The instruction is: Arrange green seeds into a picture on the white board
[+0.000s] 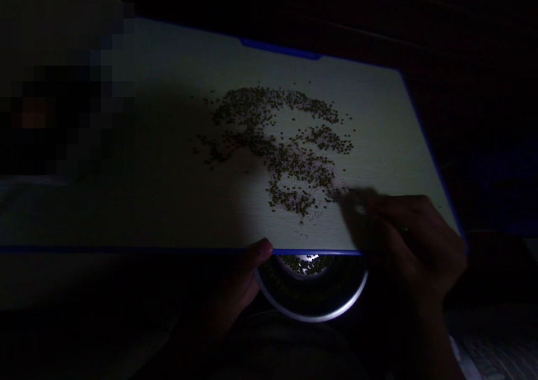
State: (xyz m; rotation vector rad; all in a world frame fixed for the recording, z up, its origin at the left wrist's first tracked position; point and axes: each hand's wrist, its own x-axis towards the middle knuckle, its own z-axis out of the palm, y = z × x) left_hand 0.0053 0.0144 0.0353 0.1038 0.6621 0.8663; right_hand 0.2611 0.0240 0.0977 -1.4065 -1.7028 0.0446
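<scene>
Small dark green grains (286, 144) lie scattered over a pale board with a blue rim (168, 200). Just below the board's near edge, a metal bowl (313, 307) holds some of the same grains. My left hand (239, 287) grips the bowl's left rim, thumb up against the board edge. My right hand (403, 234) rests on the board at the near right, with its fingers blurred by motion beside the nearest grains. Whether they hold anything I cannot make out.
The scene is very dark. A blurred patch covers the far left. Darkness surrounds the board at the back and right. A pale cloth shows at the lower right (496, 352).
</scene>
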